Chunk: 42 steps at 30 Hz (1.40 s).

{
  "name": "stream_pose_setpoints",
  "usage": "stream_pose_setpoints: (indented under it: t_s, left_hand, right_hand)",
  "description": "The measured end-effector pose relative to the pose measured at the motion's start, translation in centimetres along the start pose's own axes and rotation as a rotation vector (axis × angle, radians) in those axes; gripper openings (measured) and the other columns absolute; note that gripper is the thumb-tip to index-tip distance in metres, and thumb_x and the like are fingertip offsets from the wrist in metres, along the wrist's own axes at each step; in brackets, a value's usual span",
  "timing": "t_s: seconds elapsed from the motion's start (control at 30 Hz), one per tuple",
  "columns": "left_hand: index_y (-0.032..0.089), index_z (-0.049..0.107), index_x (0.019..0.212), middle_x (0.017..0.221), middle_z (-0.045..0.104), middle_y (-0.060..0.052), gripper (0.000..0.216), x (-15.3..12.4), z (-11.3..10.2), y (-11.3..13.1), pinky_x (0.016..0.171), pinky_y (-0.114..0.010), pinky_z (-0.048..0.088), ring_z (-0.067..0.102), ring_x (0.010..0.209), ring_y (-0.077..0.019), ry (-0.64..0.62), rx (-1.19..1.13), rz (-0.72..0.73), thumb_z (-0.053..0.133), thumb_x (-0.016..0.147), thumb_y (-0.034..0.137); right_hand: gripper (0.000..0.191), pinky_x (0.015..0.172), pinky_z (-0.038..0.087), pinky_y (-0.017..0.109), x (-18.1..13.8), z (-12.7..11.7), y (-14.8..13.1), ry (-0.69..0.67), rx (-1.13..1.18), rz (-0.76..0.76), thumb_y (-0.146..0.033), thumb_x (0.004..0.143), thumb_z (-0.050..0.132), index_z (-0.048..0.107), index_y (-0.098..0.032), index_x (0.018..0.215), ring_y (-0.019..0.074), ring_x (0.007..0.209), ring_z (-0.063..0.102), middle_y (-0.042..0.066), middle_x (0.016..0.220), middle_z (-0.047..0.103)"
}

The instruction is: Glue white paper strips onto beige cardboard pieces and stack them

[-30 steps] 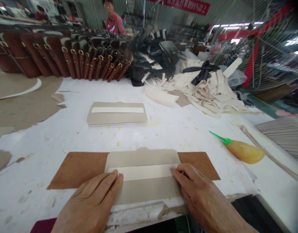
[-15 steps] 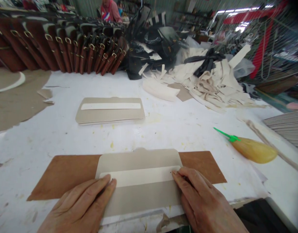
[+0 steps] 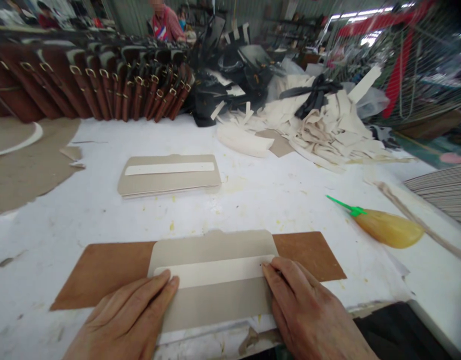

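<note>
Across a brown leather piece (image 3: pixel 114 267) lies a beige panel (image 3: pixel 215 305) with rounded corners and a small tab on its far edge. A cream strip (image 3: pixel 219 271) runs along the panel's width. My left hand (image 3: pixel 131 315) has thumb and fingers closed at the strip's left end, touching strip and panel. At the right end, my right hand (image 3: pixel 305 300) pinches the strip between thumb and fingertips against the panel. The leather shows on both sides of the panel. Part of the panel's side edges is hidden under my hands.
Farther back lies a stack of similar beige panels (image 3: pixel 170 186) topped with a cream strip. An amber squeeze bottle (image 3: pixel 390 227) with a green nozzle rests at right. Brown buckled bags (image 3: pixel 114 90) line the back left, with a scrap heap (image 3: pixel 324 120) to their right. A person (image 3: pixel 166 22) stands beyond.
The view has shifted slightly, so most things sit a little differently in the picture. Both hands stay at the strip's two ends, with no clear movement against the panel.
</note>
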State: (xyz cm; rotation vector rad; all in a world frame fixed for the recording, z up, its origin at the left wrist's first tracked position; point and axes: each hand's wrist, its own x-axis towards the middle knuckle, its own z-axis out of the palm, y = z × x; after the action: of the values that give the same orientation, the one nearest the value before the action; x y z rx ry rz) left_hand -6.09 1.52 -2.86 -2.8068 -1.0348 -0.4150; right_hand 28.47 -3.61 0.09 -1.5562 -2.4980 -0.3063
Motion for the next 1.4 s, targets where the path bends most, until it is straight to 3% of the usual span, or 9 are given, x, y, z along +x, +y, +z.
stream_pose_setpoints:
  t_s: [0.17, 0.33, 0.53, 0.7, 0.83, 0.93, 1.1, 1.23, 1.4]
  left_hand:
    - [0.016, 0.064, 0.135, 0.132, 0.073, -0.01, 0.047, 2.2, -1.3, 1.2, 0.098, -0.04, 0.048, 0.068, 0.109, -0.0261, 0.031, 0.146, 0.078, 0.044, 0.093, 0.01]
    - [0.015, 0.067, 0.129, 0.117, 0.077, -0.01, 0.042, 3.8, -2.1, 2.2, 0.09, -0.041, 0.048, 0.067, 0.104, -0.0275, 0.101, 0.149, 0.043, 0.04, 0.108, 0.04]
    - [0.017, 0.063, 0.132, 0.122, 0.074, -0.011, 0.039, 3.4, -1.7, 2.4, 0.09, -0.045, 0.051, 0.065, 0.108, -0.0299, 0.072, 0.092, -0.02, 0.043, 0.108, 0.038]
    - [0.019, 0.061, 0.132, 0.12, 0.074, -0.009, 0.035, 3.5, -2.1, 2.6, 0.089, -0.043, 0.058, 0.068, 0.105, -0.0272, 0.099, 0.046, -0.044, 0.039, 0.109, 0.035]
    - [0.014, 0.054, 0.14, 0.131, 0.068, -0.016, 0.043, 2.2, -2.4, 2.5, 0.096, -0.039, 0.059, 0.067, 0.117, -0.0262, 0.214, 0.043, -0.166, 0.039, 0.109, 0.04]
    - [0.012, 0.049, 0.145, 0.139, 0.064, -0.019, 0.051, 0.3, -2.2, 2.7, 0.101, -0.046, 0.057, 0.064, 0.124, -0.0315, 0.237, 0.108, -0.26, 0.041, 0.106, 0.044]
    - [0.016, 0.048, 0.146, 0.133, 0.071, -0.014, 0.05, -1.4, -1.5, 3.6, 0.101, -0.045, 0.059, 0.069, 0.119, -0.0306, 0.204, 0.086, -0.248, 0.049, 0.103, 0.041]
    - [0.021, 0.048, 0.147, 0.13, 0.073, -0.01, 0.051, -1.4, -0.8, 3.4, 0.1, -0.04, 0.06, 0.072, 0.116, -0.0272, 0.252, -0.045, -0.335, 0.057, 0.098, 0.032]
    - [0.03, 0.054, 0.143, 0.126, 0.075, -0.005, 0.055, -1.0, 0.0, 3.0, 0.096, -0.039, 0.061, 0.074, 0.109, -0.0263, 0.324, -0.341, -0.55, 0.059, 0.089, 0.019]
  right_hand:
    - [0.056, 0.082, 0.067, 0.037, 0.3, -0.3, 0.0, -0.017, -0.001, 0.012, 0.001, 0.077, 0.05, 0.058, -0.001, 0.132, 0.0272, 0.094, 0.07, 0.018, 0.109, 0.069]
    - [0.062, 0.073, 0.069, 0.038, 0.6, 0.4, -0.3, 0.035, 0.012, 0.003, 0.003, 0.068, 0.052, 0.058, 0.001, 0.129, 0.0269, 0.085, 0.07, 0.017, 0.099, 0.069]
    - [0.061, 0.066, 0.069, 0.041, 0.6, 0.1, -0.6, 0.017, -0.016, -0.024, 0.004, 0.066, 0.052, 0.061, 0.007, 0.127, 0.0289, 0.079, 0.069, 0.019, 0.097, 0.069]
    - [0.053, 0.075, 0.068, 0.04, 0.9, 0.0, 0.1, -0.002, 0.107, 0.038, 0.003, 0.075, 0.049, 0.066, -0.002, 0.124, 0.0272, 0.085, 0.07, 0.016, 0.097, 0.07]
    - [0.039, 0.09, 0.064, 0.034, -0.2, -0.3, 1.6, 0.136, 0.306, 0.172, -0.008, 0.096, 0.044, 0.063, -0.012, 0.13, 0.0219, 0.103, 0.072, 0.013, 0.115, 0.073]
    - [0.033, 0.093, 0.062, 0.042, -1.9, 0.6, 1.7, 0.261, 0.237, 0.246, -0.022, 0.103, 0.048, 0.062, -0.014, 0.133, 0.0265, 0.109, 0.07, 0.014, 0.12, 0.075]
    - [0.035, 0.102, 0.054, 0.056, -3.3, 3.1, -0.2, 0.299, 0.178, 0.225, -0.025, 0.1, 0.055, 0.065, -0.013, 0.132, 0.0351, 0.12, 0.063, 0.016, 0.132, 0.071]
    - [0.039, 0.096, 0.057, 0.052, -3.0, 4.2, -0.2, 0.327, 0.387, 0.388, -0.036, 0.098, 0.058, 0.065, -0.017, 0.131, 0.0326, 0.114, 0.066, 0.014, 0.123, 0.073]
    - [0.04, 0.083, 0.063, 0.039, -2.1, 4.7, 0.8, 0.235, 0.93, 0.665, -0.046, 0.09, 0.064, 0.067, -0.022, 0.121, 0.0283, 0.105, 0.073, 0.013, 0.118, 0.073]
